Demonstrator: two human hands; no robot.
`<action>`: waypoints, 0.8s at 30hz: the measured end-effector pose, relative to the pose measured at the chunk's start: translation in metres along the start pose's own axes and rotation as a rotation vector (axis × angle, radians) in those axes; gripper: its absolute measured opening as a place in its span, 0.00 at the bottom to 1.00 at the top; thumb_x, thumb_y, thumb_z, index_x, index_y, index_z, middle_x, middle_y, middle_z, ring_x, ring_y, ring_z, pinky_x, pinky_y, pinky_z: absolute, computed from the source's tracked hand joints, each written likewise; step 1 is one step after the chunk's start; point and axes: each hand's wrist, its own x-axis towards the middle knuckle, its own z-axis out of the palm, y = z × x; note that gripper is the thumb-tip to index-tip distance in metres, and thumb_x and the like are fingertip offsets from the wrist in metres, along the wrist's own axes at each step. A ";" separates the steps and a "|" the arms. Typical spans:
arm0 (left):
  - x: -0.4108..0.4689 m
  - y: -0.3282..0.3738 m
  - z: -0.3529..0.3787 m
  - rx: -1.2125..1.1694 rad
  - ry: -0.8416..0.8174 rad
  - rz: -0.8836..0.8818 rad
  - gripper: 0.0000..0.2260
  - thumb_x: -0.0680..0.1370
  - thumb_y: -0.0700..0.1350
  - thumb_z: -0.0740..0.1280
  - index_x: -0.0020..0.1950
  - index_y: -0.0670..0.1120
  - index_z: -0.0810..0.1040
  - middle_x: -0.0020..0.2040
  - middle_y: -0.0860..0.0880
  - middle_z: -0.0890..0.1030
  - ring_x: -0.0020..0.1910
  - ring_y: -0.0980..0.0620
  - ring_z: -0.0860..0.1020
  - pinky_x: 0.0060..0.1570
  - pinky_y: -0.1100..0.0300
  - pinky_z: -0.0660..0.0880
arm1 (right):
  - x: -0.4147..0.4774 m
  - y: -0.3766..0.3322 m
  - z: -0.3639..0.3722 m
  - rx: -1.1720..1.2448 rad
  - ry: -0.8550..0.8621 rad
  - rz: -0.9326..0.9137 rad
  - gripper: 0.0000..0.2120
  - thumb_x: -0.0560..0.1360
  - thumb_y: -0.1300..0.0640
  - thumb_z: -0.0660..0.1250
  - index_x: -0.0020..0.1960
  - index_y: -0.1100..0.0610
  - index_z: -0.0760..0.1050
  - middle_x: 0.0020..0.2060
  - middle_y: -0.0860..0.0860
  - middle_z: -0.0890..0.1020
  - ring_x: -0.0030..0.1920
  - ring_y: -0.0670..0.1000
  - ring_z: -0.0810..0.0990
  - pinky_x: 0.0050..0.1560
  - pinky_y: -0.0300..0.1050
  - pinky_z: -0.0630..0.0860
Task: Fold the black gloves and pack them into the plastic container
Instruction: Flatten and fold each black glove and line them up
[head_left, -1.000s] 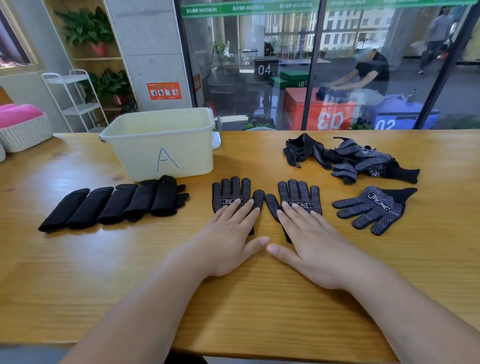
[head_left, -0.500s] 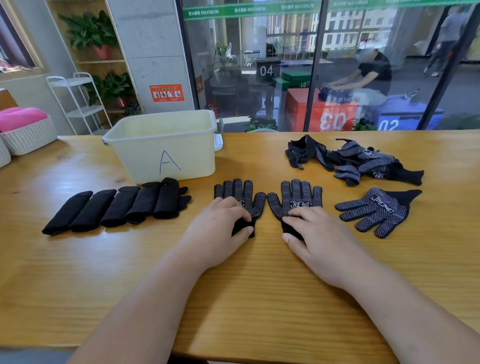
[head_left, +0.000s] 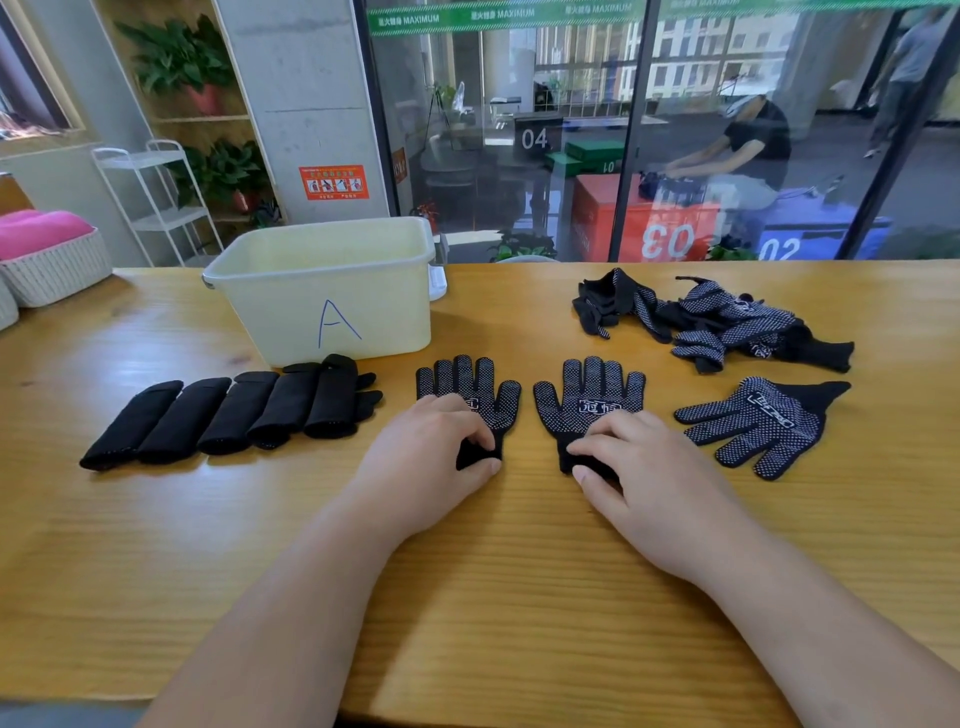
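Observation:
Two black dotted gloves lie flat side by side on the wooden table, fingers pointing away from me. My left hand (head_left: 431, 457) pinches the cuff of the left glove (head_left: 470, 387). My right hand (head_left: 641, 467) pinches the cuff of the right glove (head_left: 589, 389). A row of several folded black gloves (head_left: 234, 415) lies to the left, in front of the pale plastic container (head_left: 322, 306) marked "A". Another dotted glove (head_left: 763, 421) lies flat to the right. A loose pile of gloves (head_left: 717, 322) sits behind it.
A white woven basket (head_left: 54, 270) with a pink cushion stands at the far left of the table (head_left: 493, 597). Behind the table is a glass wall, with a white shelf rack (head_left: 156, 202) and plants at the back left.
Both hands slid back from lying flat on the gloves' palms to the cuffs, and the fingers curled closed around the cuff edges. The gloves stayed in place.

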 end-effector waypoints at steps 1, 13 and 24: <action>0.000 -0.001 0.000 0.008 0.010 -0.006 0.06 0.79 0.57 0.74 0.53 0.59 0.84 0.50 0.61 0.76 0.53 0.57 0.73 0.53 0.58 0.73 | 0.000 0.000 0.000 0.006 0.002 -0.005 0.19 0.84 0.40 0.58 0.70 0.41 0.78 0.61 0.35 0.74 0.64 0.42 0.70 0.63 0.46 0.73; 0.005 0.056 -0.004 -1.054 0.246 -0.215 0.02 0.81 0.41 0.75 0.51 0.43 0.85 0.45 0.46 0.87 0.45 0.50 0.84 0.48 0.54 0.82 | -0.001 -0.010 -0.002 0.532 0.006 -0.074 0.42 0.73 0.30 0.73 0.82 0.35 0.60 0.74 0.31 0.69 0.72 0.37 0.70 0.69 0.39 0.71; 0.008 0.053 0.021 -0.525 0.173 0.010 0.11 0.84 0.48 0.70 0.65 0.57 0.80 0.62 0.62 0.80 0.64 0.58 0.78 0.58 0.67 0.73 | 0.006 0.016 -0.022 0.941 0.556 0.269 0.10 0.83 0.58 0.70 0.62 0.50 0.82 0.51 0.40 0.88 0.55 0.40 0.85 0.58 0.39 0.80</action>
